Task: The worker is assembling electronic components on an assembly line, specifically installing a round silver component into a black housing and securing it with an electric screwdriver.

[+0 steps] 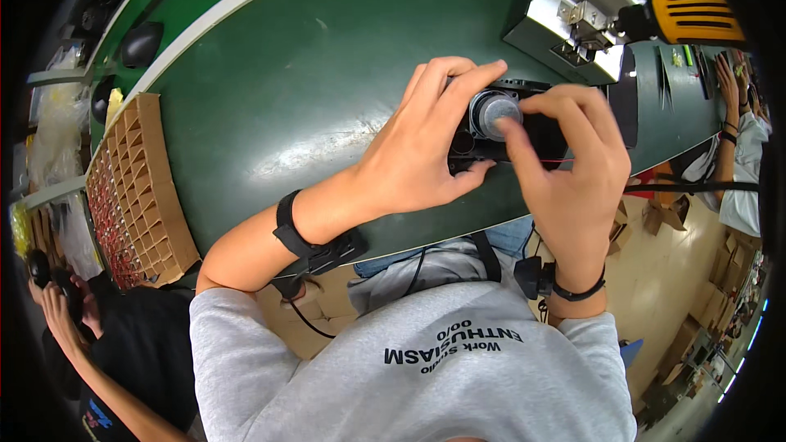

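Note:
My left hand point(426, 143) is closed around the left side of a black plastic housing point(536, 135), its fingers over the far edge and its thumb at the near edge. Set in or on the housing is a round speaker driver point(494, 115) with a silver-grey back; whether it sits flush I cannot tell. My right hand point(577, 147) grips this driver between thumb and forefinger. A thin red wire point(557, 160) runs out near the right thumb. Part of the housing is hidden by both hands.
A white metal box point(565, 12) stands at the far right beside a yellow and black power screwdriver point(696, 16). A divided cardboard box point(143, 188) with red-wired parts is at left. Black rounded parts point(142, 45) lie beyond the green table's point(327, 57) rail. Co-workers' hands show at both sides.

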Available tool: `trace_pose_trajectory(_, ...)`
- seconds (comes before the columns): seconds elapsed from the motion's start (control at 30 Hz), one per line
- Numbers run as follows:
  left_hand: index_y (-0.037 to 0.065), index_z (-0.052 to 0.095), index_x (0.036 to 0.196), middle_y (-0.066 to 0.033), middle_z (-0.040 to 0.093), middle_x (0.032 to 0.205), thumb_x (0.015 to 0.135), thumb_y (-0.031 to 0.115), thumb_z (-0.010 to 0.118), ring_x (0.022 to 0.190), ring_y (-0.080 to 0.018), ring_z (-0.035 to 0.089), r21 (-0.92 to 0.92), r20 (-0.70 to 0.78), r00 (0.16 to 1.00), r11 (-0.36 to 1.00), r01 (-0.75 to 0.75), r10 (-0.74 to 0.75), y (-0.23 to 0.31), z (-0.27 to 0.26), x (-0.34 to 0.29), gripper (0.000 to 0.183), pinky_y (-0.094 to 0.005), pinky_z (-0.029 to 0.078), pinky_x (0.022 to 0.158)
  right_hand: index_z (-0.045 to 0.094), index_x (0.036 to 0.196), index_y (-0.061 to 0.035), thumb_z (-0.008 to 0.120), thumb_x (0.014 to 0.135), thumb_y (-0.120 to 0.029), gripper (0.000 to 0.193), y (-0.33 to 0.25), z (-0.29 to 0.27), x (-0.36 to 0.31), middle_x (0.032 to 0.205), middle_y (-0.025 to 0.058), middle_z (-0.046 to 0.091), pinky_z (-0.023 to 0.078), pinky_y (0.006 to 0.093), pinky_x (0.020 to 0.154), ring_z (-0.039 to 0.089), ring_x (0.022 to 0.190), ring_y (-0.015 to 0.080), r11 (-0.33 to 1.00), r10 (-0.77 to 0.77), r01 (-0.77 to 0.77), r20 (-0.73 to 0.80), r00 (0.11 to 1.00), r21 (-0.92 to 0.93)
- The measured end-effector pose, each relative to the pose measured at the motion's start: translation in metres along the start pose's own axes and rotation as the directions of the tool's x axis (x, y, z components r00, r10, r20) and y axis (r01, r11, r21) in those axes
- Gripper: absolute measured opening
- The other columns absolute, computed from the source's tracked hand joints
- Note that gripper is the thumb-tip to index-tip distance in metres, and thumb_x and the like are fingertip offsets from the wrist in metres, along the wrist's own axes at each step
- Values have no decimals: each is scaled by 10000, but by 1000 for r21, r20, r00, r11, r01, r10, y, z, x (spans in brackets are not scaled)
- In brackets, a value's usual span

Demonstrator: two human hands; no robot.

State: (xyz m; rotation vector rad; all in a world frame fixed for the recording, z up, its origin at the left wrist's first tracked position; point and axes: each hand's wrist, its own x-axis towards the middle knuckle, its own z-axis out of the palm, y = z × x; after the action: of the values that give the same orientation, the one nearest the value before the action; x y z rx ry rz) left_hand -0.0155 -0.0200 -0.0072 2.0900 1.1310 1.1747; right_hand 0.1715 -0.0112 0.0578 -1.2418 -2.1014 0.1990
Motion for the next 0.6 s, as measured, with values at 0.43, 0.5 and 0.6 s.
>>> trace_pose_trajectory(0.43, 4, 483, 1424, -196, 579, 1336, 614, 50, 847, 1185, -353, 597, -94, -72, 994, 991, -90, 83, -20, 5, 3, 889, -414, 514, 990, 695, 965, 32, 889, 730, -70, 321, 10, 13, 6, 892, 92, 748, 607, 281, 784, 749, 815, 172, 964, 221, -249, 230, 948, 98)
trace_pose_trajectory(0.5, 1, 488, 1419, -197, 591, 1324, 623, 41, 839, 1168, -348, 608, -82, -88, 991, 991, -110, 102, -20, 5, 4, 871, -409, 522, 977, 699, 965, 38, 888, 723, -64, 324, 11, 13, 7, 893, 90, 749, 607, 279, 784, 750, 822, 170, 956, 228, -261, 222, 948, 133)
trace_pose_trajectory(0.6, -8, 487, 1415, -201, 598, 1316, 631, 30, 826, 1159, -348, 613, -73, -82, 990, 990, -122, 116, -20, 6, 5, 855, -407, 531, 960, 705, 962, 40, 882, 715, -56, 318, 13, 11, 7, 886, 87, 748, 608, 283, 781, 746, 818, 161, 955, 232, -269, 244, 942, 128)
